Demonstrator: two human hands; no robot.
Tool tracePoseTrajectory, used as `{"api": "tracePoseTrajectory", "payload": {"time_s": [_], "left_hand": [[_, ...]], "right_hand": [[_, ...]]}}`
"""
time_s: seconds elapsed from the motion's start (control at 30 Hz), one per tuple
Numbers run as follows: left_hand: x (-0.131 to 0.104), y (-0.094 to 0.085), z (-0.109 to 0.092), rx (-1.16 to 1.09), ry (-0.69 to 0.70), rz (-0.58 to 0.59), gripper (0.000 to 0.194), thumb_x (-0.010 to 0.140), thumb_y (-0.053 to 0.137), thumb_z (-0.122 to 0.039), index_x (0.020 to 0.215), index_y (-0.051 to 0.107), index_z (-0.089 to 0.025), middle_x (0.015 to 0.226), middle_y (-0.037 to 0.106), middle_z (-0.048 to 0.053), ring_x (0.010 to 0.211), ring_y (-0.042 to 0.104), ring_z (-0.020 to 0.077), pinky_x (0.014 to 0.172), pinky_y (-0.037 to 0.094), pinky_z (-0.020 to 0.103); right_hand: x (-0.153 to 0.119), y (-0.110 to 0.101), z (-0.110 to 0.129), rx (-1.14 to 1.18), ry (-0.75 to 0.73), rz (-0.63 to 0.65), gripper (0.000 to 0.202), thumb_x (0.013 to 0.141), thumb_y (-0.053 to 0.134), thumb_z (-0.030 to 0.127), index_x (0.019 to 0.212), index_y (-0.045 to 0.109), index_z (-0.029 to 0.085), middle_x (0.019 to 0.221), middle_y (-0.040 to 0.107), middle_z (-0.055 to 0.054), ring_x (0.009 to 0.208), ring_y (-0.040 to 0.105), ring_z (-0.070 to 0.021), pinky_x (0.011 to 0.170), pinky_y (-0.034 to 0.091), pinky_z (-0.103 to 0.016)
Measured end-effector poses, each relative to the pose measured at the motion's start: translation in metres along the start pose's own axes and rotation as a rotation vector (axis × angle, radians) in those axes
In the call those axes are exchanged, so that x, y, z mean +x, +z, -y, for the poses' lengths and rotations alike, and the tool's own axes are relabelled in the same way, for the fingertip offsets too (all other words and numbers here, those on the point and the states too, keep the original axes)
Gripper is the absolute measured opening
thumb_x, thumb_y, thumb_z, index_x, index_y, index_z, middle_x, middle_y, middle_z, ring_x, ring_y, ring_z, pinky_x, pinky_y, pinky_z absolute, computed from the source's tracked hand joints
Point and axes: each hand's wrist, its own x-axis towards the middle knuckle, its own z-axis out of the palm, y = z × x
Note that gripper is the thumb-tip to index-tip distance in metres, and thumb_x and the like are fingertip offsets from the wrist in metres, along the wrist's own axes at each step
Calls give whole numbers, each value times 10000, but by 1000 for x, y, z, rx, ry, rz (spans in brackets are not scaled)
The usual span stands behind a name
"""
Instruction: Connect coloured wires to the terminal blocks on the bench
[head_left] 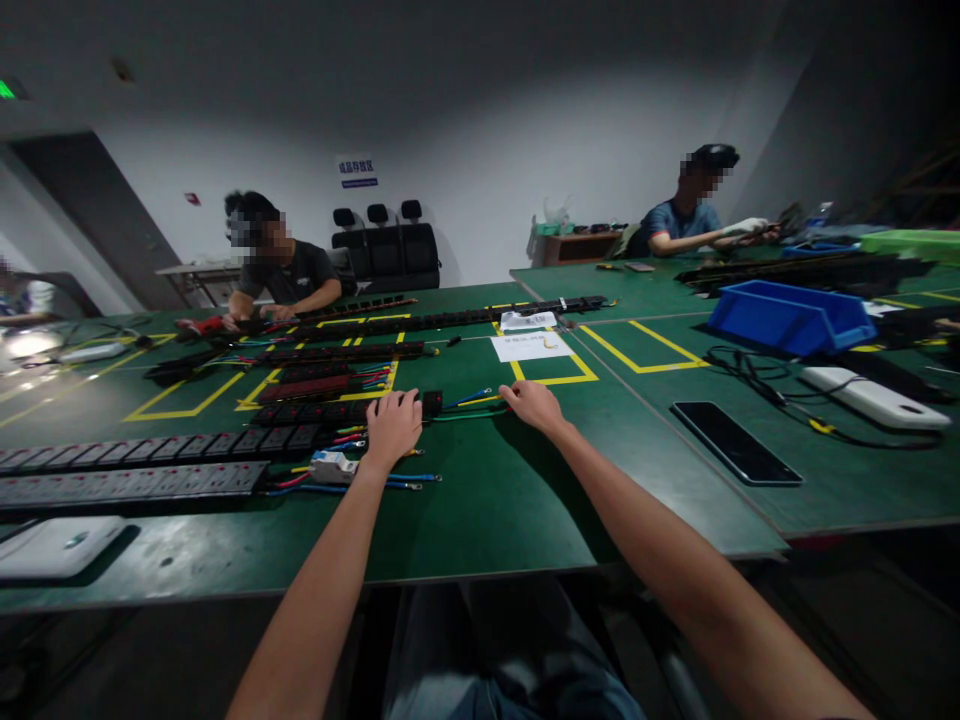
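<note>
The left hand [394, 430] lies palm-down with bent fingers over a slender black socket strip [311, 411], a bar of blocky modules lying lengthwise on the table [480, 530]; whether the fingers grip it or merely rest there cannot be told. From the strip's squared end, to the right of this hand, extend slim insulated wires [463, 404] — blue, yellow and green. The right hand [531, 403] is closed, thumb and forefinger pinching the wires near their far ends; the blue one ends in a metal lug just beside the fingertips.

Near the left wrist sits a boxy, pale grey circuit breaker [334, 466], among wires from a grey socket strip [142, 482] with a ribbed row of outlets. The tabletop is smooth, dull green and marked in yellow tape. To the right lie a flat, glossy smartphone [736, 443] and a slope-walled blue plastic bin [787, 316].
</note>
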Motion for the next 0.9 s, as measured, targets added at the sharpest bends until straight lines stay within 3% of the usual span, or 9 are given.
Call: {"api": "tracePoseTrajectory", "payload": {"time_s": [0.37, 0.6, 0.9], "left_hand": [[0, 2, 0, -10, -3, -5, 444, 1047, 334, -359, 1361, 622, -234, 1344, 645, 142, 1271, 549, 301, 1115, 360, 532], [0, 2, 0, -7, -1, -8, 447, 1047, 339, -363, 1362, 624, -225, 1349, 644, 142, 1270, 555, 305, 1110, 361, 529], [0, 3, 2, -9, 6, -17, 448, 1048, 331, -362, 1361, 626, -237, 1345, 647, 142, 1265, 558, 303, 1109, 365, 532]], "right_hand": [[5, -1, -3, 296, -195, -137, 277, 905, 614, 440, 876, 694, 176, 801, 709, -37, 699, 600, -167, 644, 395, -261], [-3, -4, 5, 121, -319, -231, 184, 968, 599, 369, 988, 648, 193, 918, 700, -57, 860, 621, -192, 733, 400, -274], [-6, -5, 4, -58, -224, -174, 222, 999, 580, 413, 1001, 673, 211, 956, 708, -60, 900, 631, -204, 717, 394, -279]]}}
